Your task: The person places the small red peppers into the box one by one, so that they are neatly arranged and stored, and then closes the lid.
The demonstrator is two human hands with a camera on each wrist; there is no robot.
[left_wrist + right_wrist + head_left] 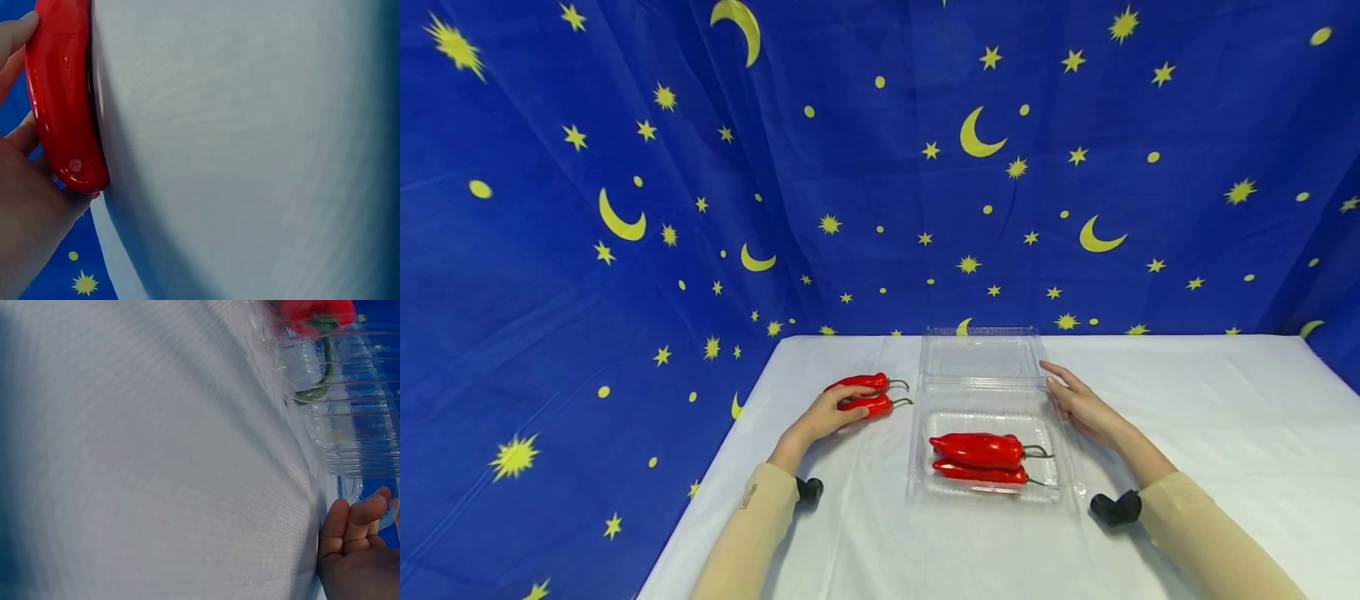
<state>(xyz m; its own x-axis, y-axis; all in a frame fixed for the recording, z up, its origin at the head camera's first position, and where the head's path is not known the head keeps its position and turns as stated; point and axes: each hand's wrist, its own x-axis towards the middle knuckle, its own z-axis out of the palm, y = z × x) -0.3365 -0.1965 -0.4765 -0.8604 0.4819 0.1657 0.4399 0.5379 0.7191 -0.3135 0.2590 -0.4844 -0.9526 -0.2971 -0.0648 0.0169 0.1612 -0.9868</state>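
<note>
Two long red peppers lie side by side left of the clear plastic container. My left hand [826, 414] grips the nearer red pepper [877, 406], thumb on its near side and fingers across its far side. The farther red pepper [874, 381] lies just behind those fingers. In the left wrist view a red pepper [62, 94] runs alongside the hand. The clear hinged container [934, 492] has its lid [981, 354] laid back. Several red peppers [981, 450] lie inside, stems to the right. My right hand [1086, 408] rests at the container's right edge, fingers extended and relaxed.
A white cloth [1225, 417] covers the table. Blue fabric [880, 167] with yellow moons and stars hangs behind it and on the left. Small black devices [1116, 507] sit at both wrists, close above the cloth.
</note>
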